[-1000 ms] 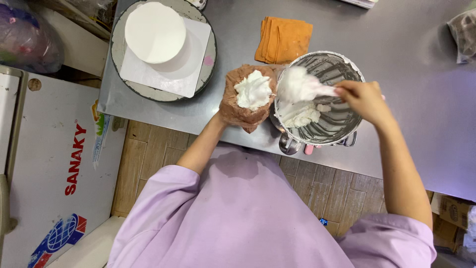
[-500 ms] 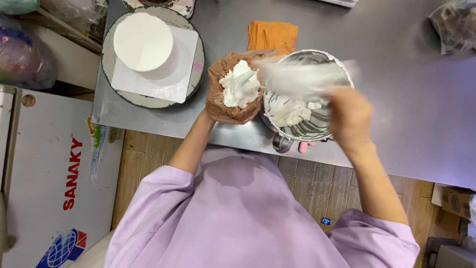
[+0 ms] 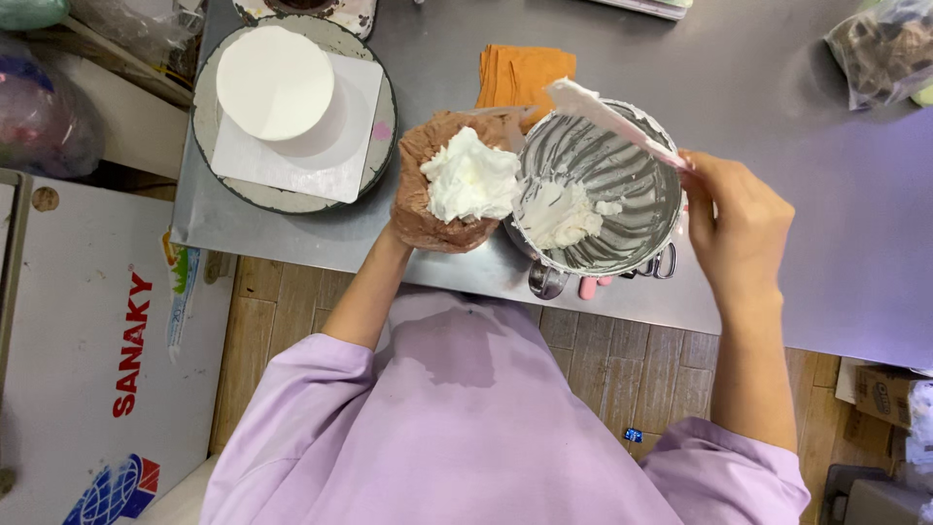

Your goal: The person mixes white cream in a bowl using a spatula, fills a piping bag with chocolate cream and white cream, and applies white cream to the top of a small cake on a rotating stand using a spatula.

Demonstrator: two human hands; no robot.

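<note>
Steel tabletop (image 3: 777, 87) fills most of my view, with wooden floorboards showing below its near edge and a white chest freezer (image 3: 87, 369) off to the left. I look straight down over a lilac smock.

My left hand (image 3: 408, 228) is mostly hidden under a piping bag (image 3: 428, 194) smeared with brown cream; its fingers seem wrapped around the bag from beneath, though I cannot see them clearly. The bag's mouth is folded open and facing up, so a mound of white cream (image 3: 471, 175) sits in it without spilling. It is held touching the rim of the metal mixing bowl (image 3: 622, 233), which keeps the transfer path short.

My right hand (image 3: 739, 219) is closed around the handle of a spatula (image 3: 607, 122), fingers clamped together on it. The blade, coated in white, is lifted above the bowl's far rim and tilted toward the bag. A lump of white cream remains in the bowl's bottom, streaks on its walls.

Behind the bowl lies a folded orange cloth (image 3: 525, 73). Well apart to the left, a smooth white cake (image 3: 277, 83) stands on a square board on a round turntable (image 3: 209, 165). A plastic bag (image 3: 880, 53) sits at the far right.
</note>
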